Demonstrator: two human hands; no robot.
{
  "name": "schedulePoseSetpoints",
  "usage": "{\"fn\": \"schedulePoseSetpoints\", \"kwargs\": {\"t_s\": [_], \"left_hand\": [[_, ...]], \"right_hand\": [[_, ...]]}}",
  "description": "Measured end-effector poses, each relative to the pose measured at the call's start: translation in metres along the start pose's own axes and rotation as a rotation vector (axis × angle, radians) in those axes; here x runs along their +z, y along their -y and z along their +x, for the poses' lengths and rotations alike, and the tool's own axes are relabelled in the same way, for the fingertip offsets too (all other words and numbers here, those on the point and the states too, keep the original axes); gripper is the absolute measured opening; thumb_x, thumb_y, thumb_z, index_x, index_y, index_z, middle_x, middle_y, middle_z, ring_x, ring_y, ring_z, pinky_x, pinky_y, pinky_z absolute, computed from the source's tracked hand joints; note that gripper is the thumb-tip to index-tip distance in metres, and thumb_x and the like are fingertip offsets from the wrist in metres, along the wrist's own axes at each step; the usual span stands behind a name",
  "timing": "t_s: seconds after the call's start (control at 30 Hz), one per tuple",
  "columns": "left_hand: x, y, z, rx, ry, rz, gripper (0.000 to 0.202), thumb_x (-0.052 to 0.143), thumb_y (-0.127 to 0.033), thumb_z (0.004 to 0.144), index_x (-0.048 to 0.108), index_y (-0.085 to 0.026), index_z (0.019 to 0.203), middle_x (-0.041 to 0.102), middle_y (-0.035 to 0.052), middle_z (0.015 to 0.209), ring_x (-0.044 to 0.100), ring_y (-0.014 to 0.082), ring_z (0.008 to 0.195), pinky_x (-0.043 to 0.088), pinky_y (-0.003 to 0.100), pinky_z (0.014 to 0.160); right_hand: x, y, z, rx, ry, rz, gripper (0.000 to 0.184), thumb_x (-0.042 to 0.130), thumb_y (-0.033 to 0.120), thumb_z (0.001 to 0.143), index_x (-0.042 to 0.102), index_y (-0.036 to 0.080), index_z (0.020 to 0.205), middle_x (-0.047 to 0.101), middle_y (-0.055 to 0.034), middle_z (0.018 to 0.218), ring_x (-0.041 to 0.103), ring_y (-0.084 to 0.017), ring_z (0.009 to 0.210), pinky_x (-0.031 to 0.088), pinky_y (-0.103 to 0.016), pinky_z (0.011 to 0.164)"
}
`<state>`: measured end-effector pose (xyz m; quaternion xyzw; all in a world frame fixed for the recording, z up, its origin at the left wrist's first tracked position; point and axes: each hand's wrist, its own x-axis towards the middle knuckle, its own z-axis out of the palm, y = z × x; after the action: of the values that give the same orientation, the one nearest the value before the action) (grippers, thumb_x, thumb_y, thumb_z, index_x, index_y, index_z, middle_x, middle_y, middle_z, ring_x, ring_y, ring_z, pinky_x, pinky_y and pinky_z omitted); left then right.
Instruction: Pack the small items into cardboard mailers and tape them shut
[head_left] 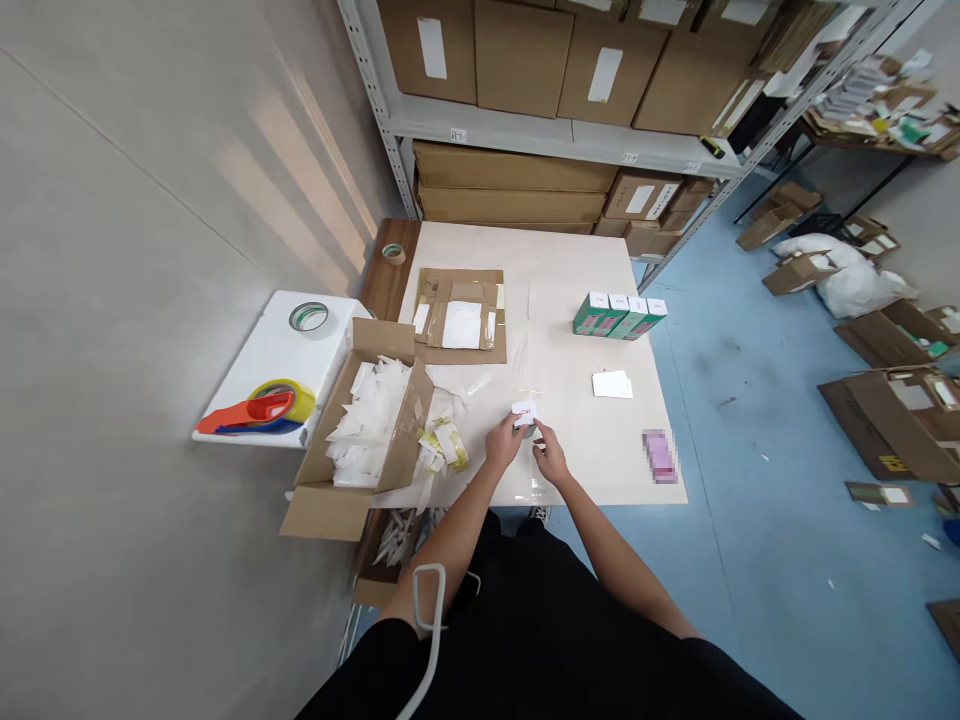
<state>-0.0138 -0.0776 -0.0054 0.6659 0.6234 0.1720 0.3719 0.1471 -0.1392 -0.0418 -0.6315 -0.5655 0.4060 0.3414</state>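
A small box (524, 411) with a white top, red print and a green side stands near the front middle of the table. My left hand (504, 442) is closed on its left side, fingertips at the near edge. My right hand (552, 458) is at the box's right corner, its index fingertip at the edge and the thumb apart from it. Several green and white boxes (619, 315) stand in a row at the back right. White cards (612, 384) lie in front of them. A pixelated pink item (660, 457) is near the right edge.
An open carton (416, 425) of white packets stands left, beside crumpled yellow-and-white packaging (445, 446). Flattened cardboard (461, 335) lies behind. A white side table (262, 345) bears tape rolls and a red tape dispenser (247, 410). Shelving (525, 125) with cartons rises at the back.
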Motion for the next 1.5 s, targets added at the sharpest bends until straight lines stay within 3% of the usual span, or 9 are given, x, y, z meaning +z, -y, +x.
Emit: {"fn": "schedulePoseSetpoints", "kwargs": {"t_s": [0.13, 0.33, 0.5, 0.73, 0.9, 1.1, 1.3, 1.4, 1.5], "left_hand": [[0.008, 0.005, -0.007, 0.066, 0.018, -0.025, 0.041, 0.058, -0.041, 0.102, 0.064, -0.032, 0.141, 0.062, 0.0081, 0.147, 0.066, 0.0306, 0.122, 0.05, 0.039, 0.102], [0.01, 0.015, -0.011, 0.07, 0.069, -0.016, 0.045, 0.055, -0.04, 0.103, 0.06, -0.038, 0.148, 0.047, 0.0069, 0.162, 0.067, 0.034, 0.121, 0.05, 0.045, 0.106], [0.007, 0.019, -0.009, 0.041, 0.065, 0.015, 0.048, 0.055, -0.031, 0.102, 0.059, -0.037, 0.15, 0.054, 0.0065, 0.158, 0.07, 0.0313, 0.115, 0.052, 0.044, 0.105], [-0.028, 0.014, 0.02, 0.104, -0.037, -0.004, 0.039, 0.051, -0.031, 0.105, 0.069, -0.022, 0.139, 0.065, 0.0151, 0.144, 0.072, 0.0284, 0.108, 0.055, 0.039, 0.096], [-0.064, 0.023, 0.051, 0.067, -0.005, 0.147, 0.046, 0.049, -0.025, 0.105, 0.06, -0.026, 0.149, 0.063, 0.0128, 0.146, 0.069, 0.0269, 0.117, 0.054, 0.038, 0.1], [-0.091, 0.031, 0.069, -0.022, 0.118, 0.361, 0.049, 0.049, -0.027, 0.103, 0.057, -0.036, 0.151, 0.06, 0.0128, 0.148, 0.07, 0.0279, 0.115, 0.056, 0.037, 0.095], [-0.093, 0.03, 0.061, 0.014, 0.156, 0.339, 0.049, 0.05, -0.023, 0.101, 0.06, -0.036, 0.148, 0.044, 0.012, 0.163, 0.068, 0.0315, 0.12, 0.055, 0.045, 0.099], [-0.087, 0.036, 0.052, 0.084, 0.076, 0.255, 0.053, 0.057, -0.024, 0.098, 0.057, -0.031, 0.151, 0.038, 0.0127, 0.167, 0.058, 0.0341, 0.136, 0.054, 0.047, 0.104], [-0.087, 0.043, 0.043, 0.214, -0.05, 0.128, 0.058, 0.059, -0.021, 0.096, 0.052, -0.027, 0.154, 0.043, 0.013, 0.164, 0.048, 0.0321, 0.145, 0.049, 0.047, 0.112]], "right_hand": [[-0.003, -0.004, 0.0, -0.019, -0.015, -0.1, 0.073, 0.045, 0.011, 0.084, 0.048, 0.028, 0.155, 0.056, -0.0097, 0.146, 0.068, -0.019, 0.102, 0.06, -0.04, 0.094], [0.0, -0.014, -0.002, -0.017, 0.003, -0.233, 0.08, 0.048, 0.008, 0.079, 0.043, 0.022, 0.158, 0.049, -0.0109, 0.157, 0.053, -0.026, 0.141, 0.045, -0.049, 0.118], [0.015, -0.016, 0.009, 0.096, 0.017, -0.099, 0.082, 0.049, 0.013, 0.079, 0.039, 0.025, 0.159, 0.043, -0.0081, 0.164, 0.051, -0.026, 0.145, 0.053, -0.047, 0.11], [0.029, 0.013, 0.056, 0.107, 0.003, -0.067, 0.083, 0.049, 0.013, 0.08, 0.037, 0.032, 0.16, 0.056, -0.0029, 0.154, 0.06, -0.023, 0.136, 0.058, -0.041, 0.103], [0.044, 0.044, 0.094, 0.073, 0.073, -0.206, 0.085, 0.047, 0.009, 0.081, 0.034, 0.026, 0.164, 0.059, -0.0066, 0.152, 0.058, -0.023, 0.139, 0.052, -0.042, 0.112], [0.059, 0.059, 0.112, 0.043, 0.168, -0.455, 0.091, 0.049, 0.002, 0.075, 0.036, 0.023, 0.163, 0.05, -0.0098, 0.159, 0.054, -0.025, 0.141, 0.049, -0.04, 0.114], [0.05, 0.064, 0.113, 0.139, 0.174, -0.562, 0.079, 0.053, 0.003, 0.079, 0.046, 0.024, 0.155, 0.046, -0.014, 0.16, 0.052, -0.028, 0.143, 0.046, -0.044, 0.115], [0.046, 0.063, 0.104, 0.116, 0.146, -0.501, 0.079, 0.055, 0.007, 0.082, 0.043, 0.023, 0.157, 0.04, -0.0154, 0.164, 0.047, -0.03, 0.148, 0.046, -0.048, 0.115], [0.046, 0.065, 0.09, -0.018, 0.007, -0.41, 0.074, 0.054, 0.013, 0.086, 0.042, 0.023, 0.158, 0.038, -0.0141, 0.166, 0.04, -0.029, 0.153, 0.044, -0.05, 0.117]]}}
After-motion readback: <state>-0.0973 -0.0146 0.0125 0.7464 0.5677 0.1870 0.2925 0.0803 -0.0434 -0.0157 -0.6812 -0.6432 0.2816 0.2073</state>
